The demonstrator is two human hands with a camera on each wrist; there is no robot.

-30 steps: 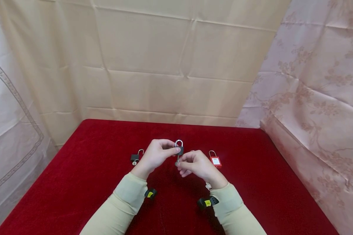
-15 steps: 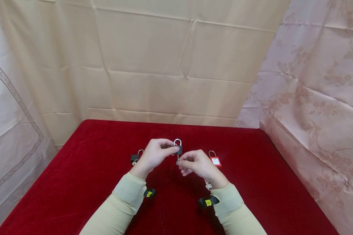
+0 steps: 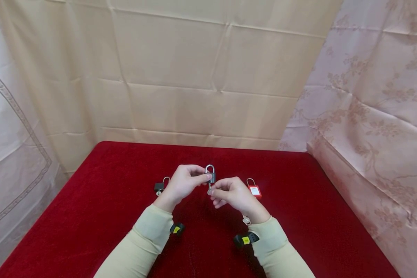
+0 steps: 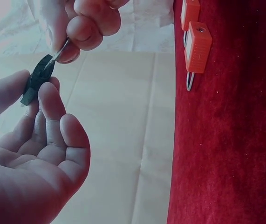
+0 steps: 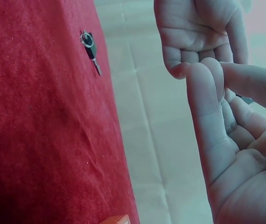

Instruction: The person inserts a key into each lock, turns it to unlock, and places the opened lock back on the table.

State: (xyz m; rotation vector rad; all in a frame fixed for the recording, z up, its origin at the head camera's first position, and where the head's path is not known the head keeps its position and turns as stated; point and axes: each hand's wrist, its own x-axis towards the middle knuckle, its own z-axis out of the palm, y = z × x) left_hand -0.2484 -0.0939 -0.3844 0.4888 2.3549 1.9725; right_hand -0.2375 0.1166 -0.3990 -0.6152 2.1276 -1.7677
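Observation:
My left hand (image 3: 185, 183) pinches a small dark padlock (image 3: 212, 178) by its body, thumb in front, with the silver shackle pointing up. In the left wrist view, this padlock (image 4: 32, 88) is seen edge-on between thumb and fingertips. A small metal key (image 4: 59, 54) meets its bottom face, and my right hand (image 3: 234, 194) pinches the key's head between thumb and index finger. How deep the key sits in the lock cannot be told. In the right wrist view, the fingers of my right hand (image 5: 230, 126) hide the key and most of the padlock.
On the red cloth-covered table (image 3: 107, 216), a black padlock (image 3: 158, 187) with keys on a ring lies left. A red padlock (image 3: 255, 191) lies right; the left wrist view shows a second red padlock (image 4: 190, 14) beside it. A loose-looking key (image 3: 246, 220) shows by my right wrist.
Both hands keep their pinch. The held padlock has shifted very slightly left, and the key's head has risen a little toward it. The padlocks on the table have stayed in place.

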